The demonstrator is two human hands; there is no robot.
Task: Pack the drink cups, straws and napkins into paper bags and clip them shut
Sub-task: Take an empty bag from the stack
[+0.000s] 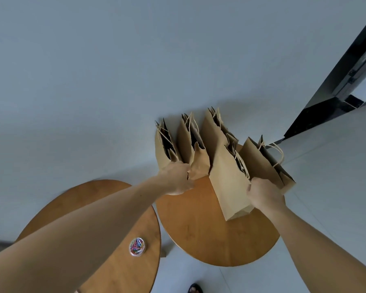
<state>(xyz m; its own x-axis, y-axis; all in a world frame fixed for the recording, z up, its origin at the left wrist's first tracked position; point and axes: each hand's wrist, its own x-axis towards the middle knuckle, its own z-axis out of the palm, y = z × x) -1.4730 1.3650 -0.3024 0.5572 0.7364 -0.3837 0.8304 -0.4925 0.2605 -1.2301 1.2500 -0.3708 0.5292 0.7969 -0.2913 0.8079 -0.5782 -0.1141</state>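
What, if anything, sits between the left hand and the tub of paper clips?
Nothing visible. The left hand grips a paper bag; the tub of paper clips stands on the nearer table, beside that forearm.

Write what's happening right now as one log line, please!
left hand: grips paper bag top | right hand: grips another bag | bags: standing on round table | paper clips: on other table

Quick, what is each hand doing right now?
Left hand: grips the brown paper bags on the left.
Right hand: grips the brown paper bags on the right.
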